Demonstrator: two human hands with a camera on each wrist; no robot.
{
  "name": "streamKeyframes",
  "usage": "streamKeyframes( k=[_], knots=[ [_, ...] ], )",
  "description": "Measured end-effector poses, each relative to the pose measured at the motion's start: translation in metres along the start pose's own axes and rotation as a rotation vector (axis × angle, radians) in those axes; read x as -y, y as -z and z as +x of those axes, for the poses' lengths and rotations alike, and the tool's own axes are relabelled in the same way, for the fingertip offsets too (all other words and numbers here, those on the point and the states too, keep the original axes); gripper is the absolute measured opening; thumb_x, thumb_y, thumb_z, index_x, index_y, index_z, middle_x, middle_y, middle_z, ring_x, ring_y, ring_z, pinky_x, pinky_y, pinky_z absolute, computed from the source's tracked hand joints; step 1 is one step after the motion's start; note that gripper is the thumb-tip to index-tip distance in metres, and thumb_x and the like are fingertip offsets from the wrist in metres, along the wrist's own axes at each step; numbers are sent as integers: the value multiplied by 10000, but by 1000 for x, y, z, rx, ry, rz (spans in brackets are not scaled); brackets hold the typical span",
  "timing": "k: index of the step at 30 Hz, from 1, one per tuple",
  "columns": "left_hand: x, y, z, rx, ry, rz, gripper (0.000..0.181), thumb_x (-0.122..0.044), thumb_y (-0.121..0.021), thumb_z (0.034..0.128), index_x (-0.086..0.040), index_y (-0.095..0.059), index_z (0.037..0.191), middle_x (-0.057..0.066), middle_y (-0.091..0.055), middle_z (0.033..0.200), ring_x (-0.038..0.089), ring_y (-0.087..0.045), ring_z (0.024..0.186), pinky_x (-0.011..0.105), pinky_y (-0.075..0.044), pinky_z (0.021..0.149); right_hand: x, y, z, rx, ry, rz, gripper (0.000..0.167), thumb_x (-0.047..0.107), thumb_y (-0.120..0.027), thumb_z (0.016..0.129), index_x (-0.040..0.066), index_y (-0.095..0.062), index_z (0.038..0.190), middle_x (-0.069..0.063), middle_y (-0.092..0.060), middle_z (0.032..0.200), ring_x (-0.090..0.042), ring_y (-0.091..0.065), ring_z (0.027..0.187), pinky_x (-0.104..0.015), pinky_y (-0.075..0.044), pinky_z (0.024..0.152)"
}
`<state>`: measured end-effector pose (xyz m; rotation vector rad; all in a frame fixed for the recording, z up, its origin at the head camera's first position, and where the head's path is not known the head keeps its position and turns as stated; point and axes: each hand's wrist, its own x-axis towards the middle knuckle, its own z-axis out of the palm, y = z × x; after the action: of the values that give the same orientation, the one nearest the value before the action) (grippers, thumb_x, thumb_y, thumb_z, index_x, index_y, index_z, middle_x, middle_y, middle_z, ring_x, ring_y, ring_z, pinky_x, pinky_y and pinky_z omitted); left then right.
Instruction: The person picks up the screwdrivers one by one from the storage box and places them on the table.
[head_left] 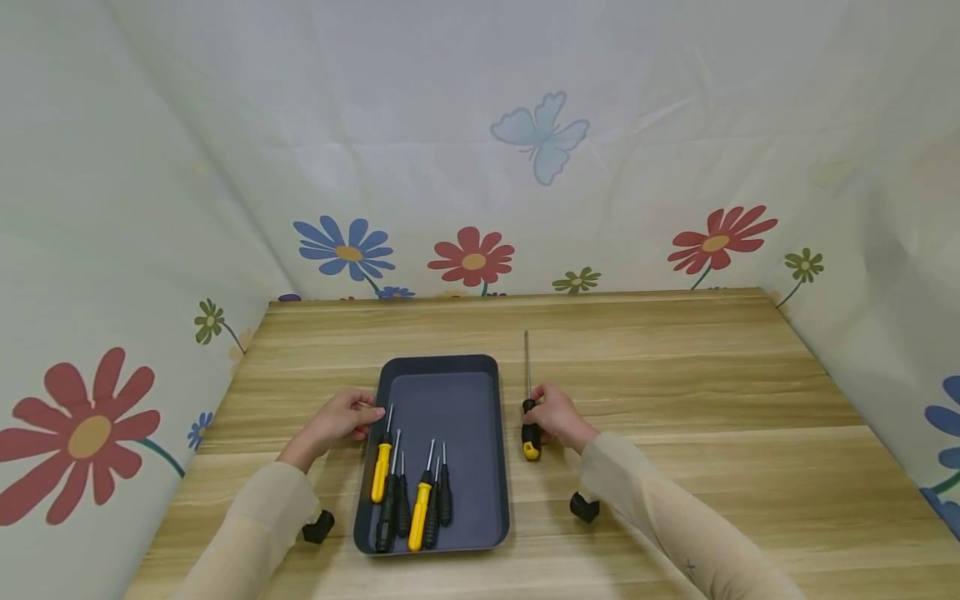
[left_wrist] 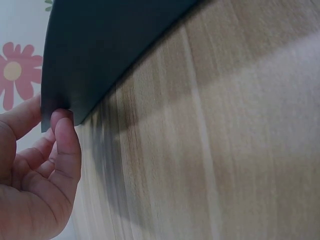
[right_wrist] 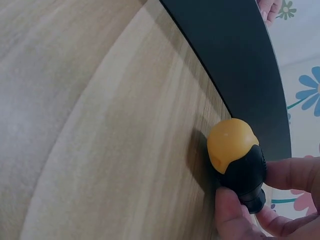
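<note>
Yellow-and-black, one screwdriver (head_left: 531, 437) is pointing forward, gripped by my curled right fingers (right_wrist: 287, 173), perhaps touching the surface (head_left: 675, 367); left of them, my left fingers (left_wrist: 68, 150) are pinching a tray (head_left: 457, 408) rim, six smaller screwdrivers (head_left: 422, 510) lying inside.

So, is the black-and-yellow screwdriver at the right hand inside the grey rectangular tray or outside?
Outside: in the head view, wooden tabletop shows between the screwdriver and the tray.

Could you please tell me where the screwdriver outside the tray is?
In the head view, the screwdriver is just right of the tray, held in the right hand.
</note>
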<state>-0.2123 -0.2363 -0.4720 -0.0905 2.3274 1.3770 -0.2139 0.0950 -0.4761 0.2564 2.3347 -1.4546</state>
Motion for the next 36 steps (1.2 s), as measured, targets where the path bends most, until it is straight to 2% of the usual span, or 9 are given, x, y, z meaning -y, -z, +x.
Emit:
streamKeyframes(
  k=[12,17,25,36],
  knots=[
    [-2,0,-2,9,-3,-3,436,-189,-547,875,87,-392,1175,49,-530,808,112,-501,638,286,-476,600,-2,3,-2,-8,-16,-63,308,23,-634,744,3,-459,996,-168,-532,957,-190,-523,649,-293,-468,454],
    [-1,1,0,8,0,-4,440,-198,-558,869,82,-402,1170,43,-533,805,105,-503,636,279,-479,602,-4,6,-2,-4,-14,-67,312,43,-627,745,3,-456,1003,-166,-526,946,-189,-517,615,-290,-455,441],
    [-2,0,0,7,2,-4,453,-204,-563,866,84,-399,1175,46,-531,808,110,-504,636,288,-482,605,-6,9,-2,4,-38,-54,317,61,-629,751,18,-448,1008,-169,-516,976,-190,-525,644,-288,-460,460],
    [1,1,1,0,2,-7,448,-200,-562,866,79,-401,1179,54,-540,832,113,-510,646,284,-482,614,-6,21,-7,29,-68,-49,316,81,-598,785,24,-433,1048,-79,-456,774,-181,-465,580,-295,-468,493]
  ],
)
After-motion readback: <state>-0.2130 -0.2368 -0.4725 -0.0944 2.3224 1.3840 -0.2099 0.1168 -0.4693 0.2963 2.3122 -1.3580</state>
